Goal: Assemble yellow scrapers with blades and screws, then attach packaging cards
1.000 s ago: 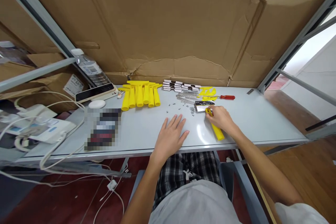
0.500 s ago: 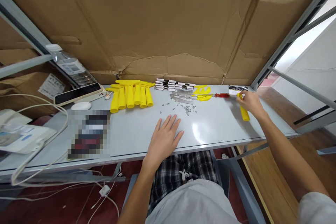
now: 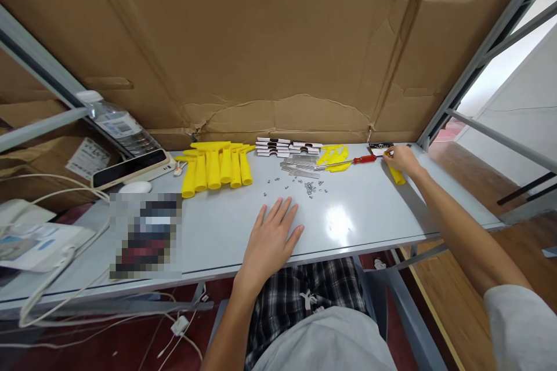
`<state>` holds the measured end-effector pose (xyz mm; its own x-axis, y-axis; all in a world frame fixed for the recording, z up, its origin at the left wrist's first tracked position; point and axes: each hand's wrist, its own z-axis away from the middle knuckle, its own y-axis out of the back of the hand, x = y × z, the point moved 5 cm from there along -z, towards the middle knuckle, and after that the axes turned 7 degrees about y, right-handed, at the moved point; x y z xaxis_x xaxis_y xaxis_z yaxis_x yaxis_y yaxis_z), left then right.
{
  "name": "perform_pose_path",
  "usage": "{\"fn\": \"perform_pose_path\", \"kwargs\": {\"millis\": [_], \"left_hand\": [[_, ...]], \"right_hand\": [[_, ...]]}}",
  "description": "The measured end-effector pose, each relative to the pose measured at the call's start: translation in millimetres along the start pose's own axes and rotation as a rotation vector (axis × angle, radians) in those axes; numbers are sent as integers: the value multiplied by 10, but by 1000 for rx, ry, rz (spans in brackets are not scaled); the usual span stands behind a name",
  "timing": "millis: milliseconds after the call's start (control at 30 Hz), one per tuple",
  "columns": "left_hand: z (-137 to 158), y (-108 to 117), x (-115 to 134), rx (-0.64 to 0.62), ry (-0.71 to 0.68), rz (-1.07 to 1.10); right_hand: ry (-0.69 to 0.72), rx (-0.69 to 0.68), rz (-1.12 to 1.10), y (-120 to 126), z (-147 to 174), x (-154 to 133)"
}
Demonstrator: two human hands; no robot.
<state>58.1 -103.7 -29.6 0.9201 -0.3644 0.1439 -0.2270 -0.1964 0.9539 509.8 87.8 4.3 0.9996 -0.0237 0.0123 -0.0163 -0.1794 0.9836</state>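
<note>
My left hand (image 3: 270,237) lies flat on the table near its front edge, fingers spread, holding nothing. At the far right, my right hand (image 3: 404,161) has its fingers closed around the upper end of a yellow plastic scraper handle (image 3: 397,177). Its upper part is hidden by the fingers. A screwdriver with a red handle (image 3: 364,159) lies just left of that hand, its shaft pointing left across yellow flat pieces (image 3: 334,157). Thin metal blades (image 3: 300,166) lie beside these. Small screws (image 3: 310,188) are scattered in front, beyond my left hand.
Several yellow T-shaped scrapers (image 3: 213,169) lie in a row at left. Stacked white-and-black packs (image 3: 272,147) lie at the back against a cardboard sheet (image 3: 278,46). A phone (image 3: 129,167), a mouse (image 3: 136,186), a bottle (image 3: 119,122) and white cables (image 3: 65,261) occupy the left side.
My right hand has moved slightly left and toward the back with the yellow scraper handle. My left hand stays flat on the table. The view has shifted a little.
</note>
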Motion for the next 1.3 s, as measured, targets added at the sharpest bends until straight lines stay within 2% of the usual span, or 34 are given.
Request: {"fn": "perform_pose_path", "kwargs": {"millis": [133,300,367,633,767,833,867,933,1033,1133,1200,1300], "left_hand": [[4,18,11,-17,8,-5],[8,55,20,-25,18,19],[4,70,18,-21,21,33],[35,43,42,-45,22,3],[-83,220,-43,-150,-24,61],[-310,432,-184,-213,-21,152],[-478,569,-311,-195,40,179],[-861,824,-617,-127,175,139],[-1361,1069,-1147,50,402,-87],[-1563,1004,-1647,-5,610,-286],[-1564,893,-1889,-94,644,-334],[-1498,814,-2126,-133,663,-341]], "right_hand": [[54,50,43,99,-1,-152],[432,9,-6,73,133,-643],[524,-3,-47,36,165,-801],[592,55,-182,-94,170,-1090],[612,29,-204,-117,131,-1145],[625,6,-208,-97,91,-1151],[632,-5,-209,-82,70,-1155],[641,-15,-215,-47,31,-1172],[642,14,-244,-7,4,-1231],[626,92,-287,5,25,-1281],[614,158,-324,9,51,-1264],[585,311,-412,36,67,-1136]]}}
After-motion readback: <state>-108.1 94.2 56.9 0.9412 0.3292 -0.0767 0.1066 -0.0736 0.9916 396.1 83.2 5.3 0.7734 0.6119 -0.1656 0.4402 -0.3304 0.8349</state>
